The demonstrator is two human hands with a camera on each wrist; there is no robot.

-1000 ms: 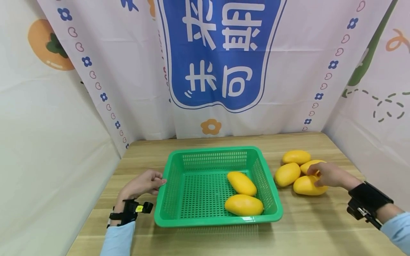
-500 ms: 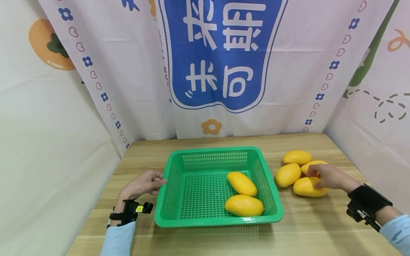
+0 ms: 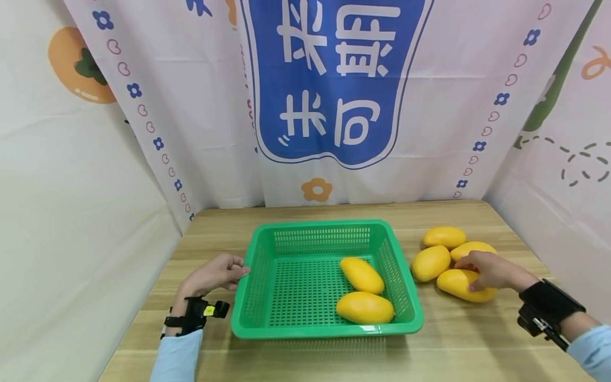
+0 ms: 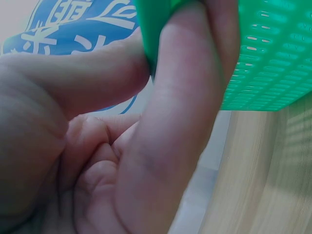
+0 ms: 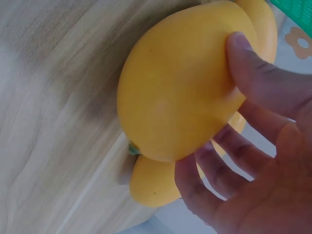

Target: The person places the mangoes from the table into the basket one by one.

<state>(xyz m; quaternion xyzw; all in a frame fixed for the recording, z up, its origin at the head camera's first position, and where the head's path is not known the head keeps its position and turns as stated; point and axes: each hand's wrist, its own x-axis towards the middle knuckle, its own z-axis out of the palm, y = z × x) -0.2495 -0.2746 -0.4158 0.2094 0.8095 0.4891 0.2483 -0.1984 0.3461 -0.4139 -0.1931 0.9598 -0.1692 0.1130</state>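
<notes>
My left hand (image 3: 217, 275) pinches the left rim of a green plastic basket (image 3: 307, 331) between thumb and fingers; the left wrist view shows the rim (image 4: 155, 34) between them. Two yellow mangoes lie inside, an upper mango (image 3: 361, 275) and a lower mango (image 3: 365, 307), both toward the basket's right side. On the table to the right, my right hand (image 3: 489, 270) holds the front mango (image 3: 459, 284). In the right wrist view the thumb presses one side of that mango (image 5: 180, 83), and the curled fingers lie along the other. It appears low, at table level.
Three more mangoes sit close behind the held one: a back mango (image 3: 444, 237), a left mango (image 3: 430, 263) and a right mango (image 3: 473, 248). The wooden table (image 3: 315, 366) meets white printed cloth walls (image 3: 444, 175) at its back and sides.
The front mango has turned slightly, its right end swinging toward the front, and my right hand has shifted a little with it. My left hand stays on the basket rim.
</notes>
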